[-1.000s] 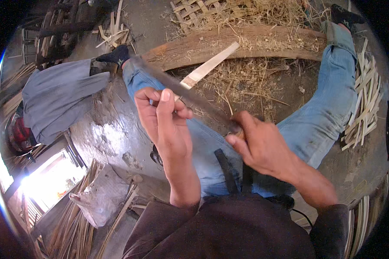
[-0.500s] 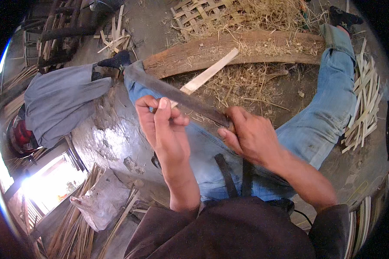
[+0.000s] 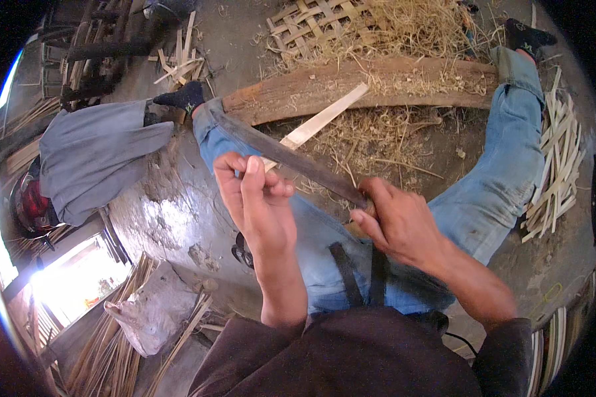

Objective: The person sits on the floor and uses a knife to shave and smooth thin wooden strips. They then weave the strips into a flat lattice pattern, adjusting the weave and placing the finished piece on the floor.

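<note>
My left hand (image 3: 255,198) pinches the near end of a pale bamboo strip (image 3: 324,119) between thumb and fingers. The strip slants up to the right, its far end over the wooden plank (image 3: 271,99). My right hand (image 3: 404,221) is closed round the handle of a long dark knife (image 3: 298,162). Its blade runs up to the left and crosses over the strip just beyond my left fingertips. Whether the edge bites into the strip I cannot tell. The blade's far end lies in front of my left lower leg.
Shavings (image 3: 377,139) litter the ground by the plank, and a woven mat (image 3: 318,26) lies beyond it. Cut strips (image 3: 553,172) are piled at right, others (image 3: 179,63) at far left. A grey cloth (image 3: 93,159), a pale sack (image 3: 155,311) and long thin sticks (image 3: 112,344) are on my left.
Both hands, the knife and the strip have shifted only slightly in the picture, along with the whole scene. The blade still crosses the strip close to my left fingers.
</note>
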`<state>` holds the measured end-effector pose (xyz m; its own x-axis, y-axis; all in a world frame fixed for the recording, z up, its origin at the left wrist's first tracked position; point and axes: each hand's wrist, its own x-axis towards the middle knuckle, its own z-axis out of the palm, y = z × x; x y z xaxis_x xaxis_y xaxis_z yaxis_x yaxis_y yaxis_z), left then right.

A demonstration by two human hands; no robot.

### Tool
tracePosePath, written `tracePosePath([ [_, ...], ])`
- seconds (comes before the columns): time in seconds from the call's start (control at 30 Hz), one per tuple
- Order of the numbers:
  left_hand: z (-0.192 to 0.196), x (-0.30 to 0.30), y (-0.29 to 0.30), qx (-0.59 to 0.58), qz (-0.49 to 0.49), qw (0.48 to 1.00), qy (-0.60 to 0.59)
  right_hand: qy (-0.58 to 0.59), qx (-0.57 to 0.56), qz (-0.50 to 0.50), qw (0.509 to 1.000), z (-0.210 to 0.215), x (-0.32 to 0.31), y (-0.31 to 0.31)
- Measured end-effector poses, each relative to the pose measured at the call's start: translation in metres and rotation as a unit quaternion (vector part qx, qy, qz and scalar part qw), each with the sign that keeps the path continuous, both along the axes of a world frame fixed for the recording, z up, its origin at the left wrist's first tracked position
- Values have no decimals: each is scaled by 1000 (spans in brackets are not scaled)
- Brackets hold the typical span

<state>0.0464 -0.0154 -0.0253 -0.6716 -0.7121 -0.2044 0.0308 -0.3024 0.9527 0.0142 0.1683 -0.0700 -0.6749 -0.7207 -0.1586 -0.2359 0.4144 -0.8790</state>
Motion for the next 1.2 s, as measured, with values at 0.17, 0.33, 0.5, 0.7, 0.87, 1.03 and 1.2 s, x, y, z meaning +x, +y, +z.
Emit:
tracePosePath([
  [0.17, -9, -2, 8, -127, -21, 992, 13, -82, -6, 33, 996, 21, -7, 2],
  [0.33, -13, 3, 6, -132, -70, 988, 51, -113, 7, 49, 992, 35, -9, 5],
  [0.5, -12, -3, 8, -95, -45, 993, 52, -93, 20, 31, 995, 33, -14, 2],
  [0.7, -10, -3, 9, -101, -38, 993, 51, -87, 32, 35, 995, 37, -15, 0],
  [0.87, -8, -4, 13, -97, -33, 994, 37, -139, -6, 22, 990, 36, -11, 1],
  [1.03, -8, 2, 15, -96, -25, 995, 10, -80, 17, 27, 996, 35, -11, -2],
  [1.2, -8, 3, 18, -103, -42, 994, 15, -48, 50, 24, 997, 26, -7, -3],
])
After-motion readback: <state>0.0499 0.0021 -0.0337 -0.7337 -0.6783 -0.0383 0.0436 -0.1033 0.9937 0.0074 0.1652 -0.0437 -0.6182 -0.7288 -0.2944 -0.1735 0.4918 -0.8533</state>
